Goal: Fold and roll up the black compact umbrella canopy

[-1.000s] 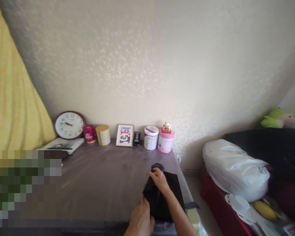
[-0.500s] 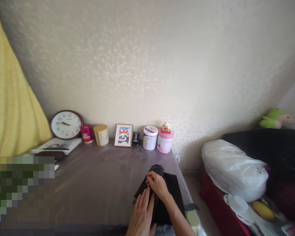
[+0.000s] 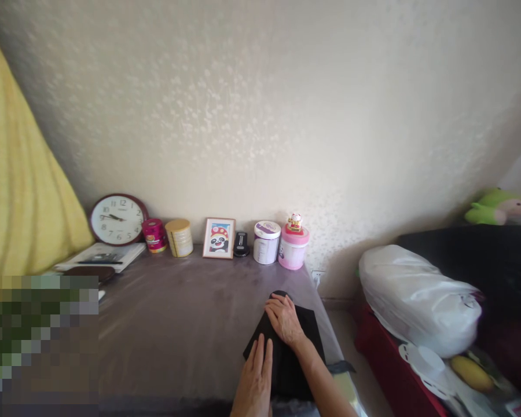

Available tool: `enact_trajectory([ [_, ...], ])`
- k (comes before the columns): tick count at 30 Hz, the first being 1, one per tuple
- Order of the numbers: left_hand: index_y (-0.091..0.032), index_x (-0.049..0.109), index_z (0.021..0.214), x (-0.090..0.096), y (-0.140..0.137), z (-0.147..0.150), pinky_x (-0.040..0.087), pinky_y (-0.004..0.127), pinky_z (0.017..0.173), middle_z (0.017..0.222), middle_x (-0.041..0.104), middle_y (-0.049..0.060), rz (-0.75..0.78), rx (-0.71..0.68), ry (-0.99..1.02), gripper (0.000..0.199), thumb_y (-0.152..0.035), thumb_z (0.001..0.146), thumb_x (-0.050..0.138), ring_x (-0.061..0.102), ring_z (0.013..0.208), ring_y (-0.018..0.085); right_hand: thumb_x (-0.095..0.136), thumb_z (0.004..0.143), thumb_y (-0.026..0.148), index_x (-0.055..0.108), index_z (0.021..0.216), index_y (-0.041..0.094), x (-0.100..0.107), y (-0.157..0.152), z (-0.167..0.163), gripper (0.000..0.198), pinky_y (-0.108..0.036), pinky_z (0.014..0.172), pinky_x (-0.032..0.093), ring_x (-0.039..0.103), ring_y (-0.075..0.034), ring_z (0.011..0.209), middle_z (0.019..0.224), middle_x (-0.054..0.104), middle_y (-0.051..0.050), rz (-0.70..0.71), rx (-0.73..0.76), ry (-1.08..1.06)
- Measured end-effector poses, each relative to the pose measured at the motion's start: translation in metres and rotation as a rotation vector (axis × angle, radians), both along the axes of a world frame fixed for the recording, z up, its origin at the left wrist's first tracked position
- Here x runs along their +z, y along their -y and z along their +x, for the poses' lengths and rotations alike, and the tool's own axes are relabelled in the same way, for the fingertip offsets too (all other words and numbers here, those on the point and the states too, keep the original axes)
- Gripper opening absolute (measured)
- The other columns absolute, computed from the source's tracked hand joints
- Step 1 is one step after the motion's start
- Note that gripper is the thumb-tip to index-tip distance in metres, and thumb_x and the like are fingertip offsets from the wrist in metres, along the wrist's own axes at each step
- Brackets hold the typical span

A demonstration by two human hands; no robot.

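Fingers [image 3: 261, 353] of the left hand [image 3: 254, 382], in the head view, lie straight and slightly apart, flat on a black cloth [image 3: 283, 370]. Those of the right hand [image 3: 283, 318] bend gently, close together, over the cloth's far end; whether they pinch it I cannot tell. The cloth rests on the right part of the table [image 3: 178, 336], near its front edge.

Along the wall stand a magenta can [image 3: 155, 237], a can with a yellow lid [image 3: 179, 240], a white and purple tub [image 3: 267, 244] and a pink-lidded tub [image 3: 293, 253] with a small figurine [image 3: 295, 224] on top. Lids cover the last three, so their contents are hidden. Off to the right, a white plastic bag [image 3: 417, 301] bulges, its contents unclear.
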State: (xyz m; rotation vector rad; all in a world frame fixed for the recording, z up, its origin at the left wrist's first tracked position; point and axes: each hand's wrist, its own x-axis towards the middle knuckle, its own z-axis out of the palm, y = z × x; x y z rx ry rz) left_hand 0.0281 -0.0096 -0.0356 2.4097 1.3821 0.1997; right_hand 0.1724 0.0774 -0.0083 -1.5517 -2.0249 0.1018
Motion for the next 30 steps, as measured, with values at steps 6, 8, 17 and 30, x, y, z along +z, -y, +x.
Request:
enact_trajectory([
  [6,-0.007,0.007,0.139,0.007,0.000,0.002,0.017,0.033,0.112,0.148,-0.002,0.011,-0.072,0.050,-0.011,0.103,-0.001,0.044,0.045,0.004,0.137,0.025,0.038,0.089,0.023,0.066,0.101,0.024,-0.003,-0.031,0.010,0.030,-0.038,0.100,0.031,0.049,-0.020,0.115,0.115,0.063,-0.004,-0.043,-0.153,0.014],
  [8,-0.006,0.009,0.139,0.020,0.003,0.003,0.018,0.034,0.112,0.148,-0.001,0.012,-0.097,0.056,-0.020,0.102,0.000,0.044,0.044,0.005,0.137,0.025,0.038,0.089,0.024,0.062,0.109,0.019,-0.001,-0.033,0.019,0.032,-0.035,0.097,0.035,0.053,-0.020,0.109,0.115,0.062,-0.008,-0.043,-0.247,0.026],
  [17,-0.006,0.005,0.140,0.022,0.011,-0.001,0.020,0.035,0.112,0.149,-0.002,0.012,-0.027,0.030,0.016,0.098,0.003,0.050,0.043,0.004,0.137,0.024,0.039,0.082,0.034,0.058,0.102,0.013,-0.002,0.039,0.092,0.035,-0.034,0.085,0.044,0.061,-0.023,0.091,0.098,0.065,-0.014,0.066,-0.585,-0.115],
  [30,-0.008,0.004,0.141,0.020,0.018,-0.003,0.024,0.038,0.110,0.150,0.000,0.015,0.034,0.064,0.062,0.094,0.003,0.056,0.041,0.009,0.137,0.023,0.045,0.080,0.040,0.064,0.095,0.020,0.012,0.086,0.064,0.031,-0.031,0.071,0.043,0.064,-0.024,0.082,0.083,0.070,-0.007,-0.252,-0.532,-0.168],
])
